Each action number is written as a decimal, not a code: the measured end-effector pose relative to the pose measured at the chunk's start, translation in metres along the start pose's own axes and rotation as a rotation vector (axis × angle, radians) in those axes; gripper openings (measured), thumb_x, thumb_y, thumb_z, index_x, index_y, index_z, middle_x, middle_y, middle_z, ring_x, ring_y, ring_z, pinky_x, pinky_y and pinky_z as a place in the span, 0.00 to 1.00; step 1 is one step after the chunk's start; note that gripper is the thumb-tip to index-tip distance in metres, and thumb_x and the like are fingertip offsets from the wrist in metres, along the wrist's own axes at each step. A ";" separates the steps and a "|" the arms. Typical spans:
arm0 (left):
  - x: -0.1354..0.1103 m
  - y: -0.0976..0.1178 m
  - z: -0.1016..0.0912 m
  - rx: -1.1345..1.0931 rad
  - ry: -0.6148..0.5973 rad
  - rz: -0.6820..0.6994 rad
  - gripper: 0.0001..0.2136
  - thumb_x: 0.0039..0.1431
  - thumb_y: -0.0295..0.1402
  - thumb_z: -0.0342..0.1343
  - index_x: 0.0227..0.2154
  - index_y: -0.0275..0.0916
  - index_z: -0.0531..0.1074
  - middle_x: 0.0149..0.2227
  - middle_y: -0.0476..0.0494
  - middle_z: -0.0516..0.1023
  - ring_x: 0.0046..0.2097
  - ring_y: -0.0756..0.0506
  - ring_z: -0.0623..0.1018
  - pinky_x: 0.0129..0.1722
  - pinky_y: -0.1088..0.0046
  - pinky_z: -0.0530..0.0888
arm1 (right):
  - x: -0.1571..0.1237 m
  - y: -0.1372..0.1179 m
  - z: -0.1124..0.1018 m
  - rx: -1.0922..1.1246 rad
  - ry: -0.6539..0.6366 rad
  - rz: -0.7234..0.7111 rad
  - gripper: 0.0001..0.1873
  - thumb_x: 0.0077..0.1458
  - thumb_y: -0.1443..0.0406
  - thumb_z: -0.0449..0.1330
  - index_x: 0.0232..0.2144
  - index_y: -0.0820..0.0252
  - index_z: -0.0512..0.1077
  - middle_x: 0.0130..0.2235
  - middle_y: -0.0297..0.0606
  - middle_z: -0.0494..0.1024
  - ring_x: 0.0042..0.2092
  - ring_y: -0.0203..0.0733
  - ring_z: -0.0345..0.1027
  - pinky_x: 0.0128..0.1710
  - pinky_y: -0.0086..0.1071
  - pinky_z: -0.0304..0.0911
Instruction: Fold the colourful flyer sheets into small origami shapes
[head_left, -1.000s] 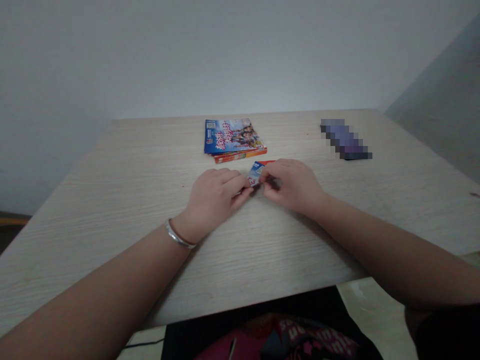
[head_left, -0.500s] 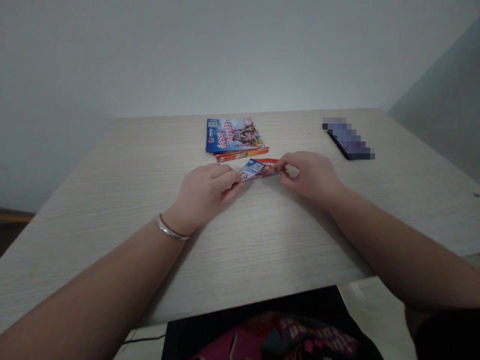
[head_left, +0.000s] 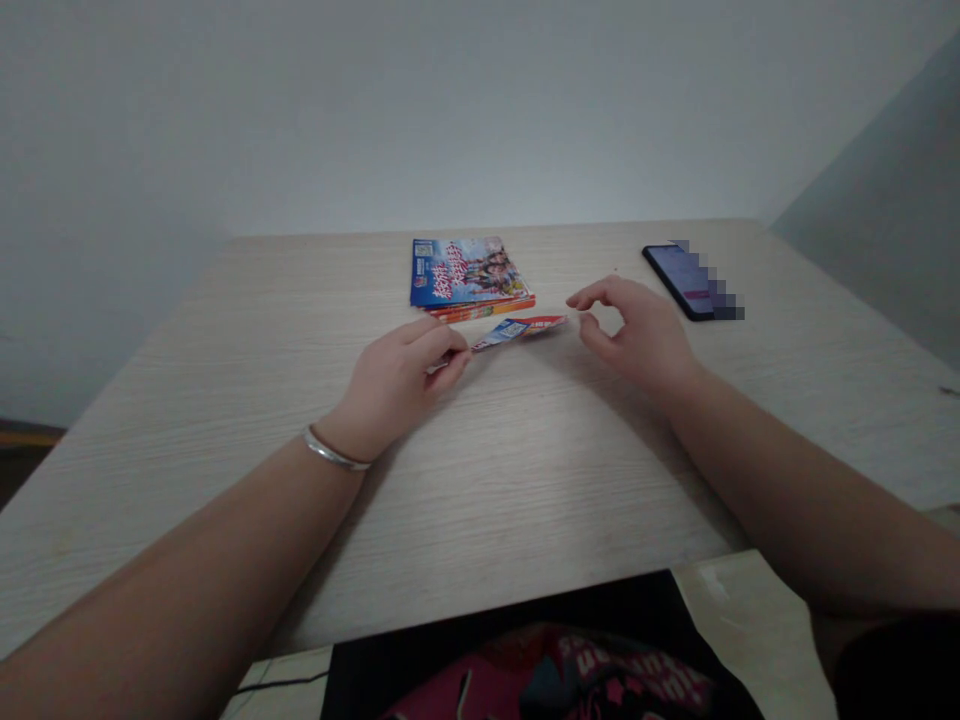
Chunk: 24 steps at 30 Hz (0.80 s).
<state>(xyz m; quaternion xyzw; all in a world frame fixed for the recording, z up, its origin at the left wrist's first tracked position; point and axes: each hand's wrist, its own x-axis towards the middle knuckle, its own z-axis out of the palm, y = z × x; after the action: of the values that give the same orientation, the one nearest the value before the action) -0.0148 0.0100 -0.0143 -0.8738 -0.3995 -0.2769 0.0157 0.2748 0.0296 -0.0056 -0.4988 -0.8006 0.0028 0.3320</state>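
Note:
A folded leaflet (head_left: 525, 328), blue and white with a QR code and a red part, is pinched at its left end by my left hand (head_left: 409, 375). Thumb and forefinger are closed on it, and its right end sticks out free, slightly raised over the table. My right hand (head_left: 637, 330) is just right of that free end, thumb and forefinger apart, holding nothing. Behind the leaflet lies a stack of printed leaflets (head_left: 469, 272) with a blue cover showing a group of people and orange edges below.
A dark phone (head_left: 679, 280), partly pixelated, lies at the back right of the pale wooden table (head_left: 480, 480). A white wall (head_left: 480, 110) stands behind the table. Dark, printed pink cloth (head_left: 540, 670) shows below the front edge.
My right hand has let go of the leaflet's right end and moved slightly right, its fingers opening. My left hand has shifted a little left with the leaflet, which is now tilted flatter.

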 end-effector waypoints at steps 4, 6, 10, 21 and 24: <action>0.001 0.000 0.001 -0.041 -0.002 0.017 0.08 0.67 0.33 0.50 0.34 0.38 0.72 0.33 0.44 0.75 0.35 0.46 0.74 0.36 0.70 0.70 | -0.004 -0.013 0.002 0.143 -0.070 -0.176 0.15 0.56 0.70 0.53 0.43 0.56 0.76 0.45 0.41 0.83 0.48 0.48 0.75 0.50 0.42 0.66; 0.001 0.000 0.001 -0.055 0.015 0.001 0.08 0.67 0.32 0.50 0.33 0.38 0.71 0.34 0.44 0.74 0.35 0.46 0.74 0.36 0.71 0.71 | -0.006 -0.018 0.001 0.192 -0.070 -0.172 0.16 0.55 0.71 0.52 0.41 0.56 0.76 0.43 0.39 0.83 0.46 0.46 0.75 0.50 0.41 0.67; 0.002 -0.001 0.002 -0.098 0.007 0.023 0.07 0.67 0.32 0.50 0.34 0.37 0.72 0.35 0.43 0.74 0.37 0.46 0.74 0.37 0.71 0.71 | -0.007 -0.020 0.002 0.178 -0.069 -0.242 0.11 0.56 0.67 0.57 0.41 0.56 0.77 0.42 0.39 0.83 0.46 0.47 0.75 0.49 0.41 0.67; 0.007 0.005 0.004 0.030 0.038 0.209 0.07 0.62 0.30 0.51 0.30 0.38 0.73 0.33 0.44 0.77 0.38 0.43 0.74 0.45 0.61 0.71 | -0.009 -0.038 0.023 0.043 -0.087 -0.254 0.08 0.58 0.66 0.57 0.36 0.56 0.78 0.35 0.35 0.84 0.37 0.42 0.77 0.37 0.33 0.65; 0.007 0.003 0.005 0.033 0.048 0.231 0.06 0.61 0.29 0.52 0.31 0.39 0.73 0.33 0.45 0.78 0.38 0.44 0.75 0.47 0.60 0.71 | -0.010 -0.038 0.024 0.057 -0.092 -0.253 0.10 0.59 0.67 0.56 0.38 0.54 0.78 0.36 0.34 0.84 0.38 0.41 0.78 0.38 0.33 0.66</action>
<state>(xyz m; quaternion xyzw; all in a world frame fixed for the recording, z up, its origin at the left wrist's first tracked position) -0.0067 0.0134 -0.0143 -0.9068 -0.3002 -0.2875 0.0712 0.2345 0.0108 -0.0166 -0.3834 -0.8712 0.0066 0.3066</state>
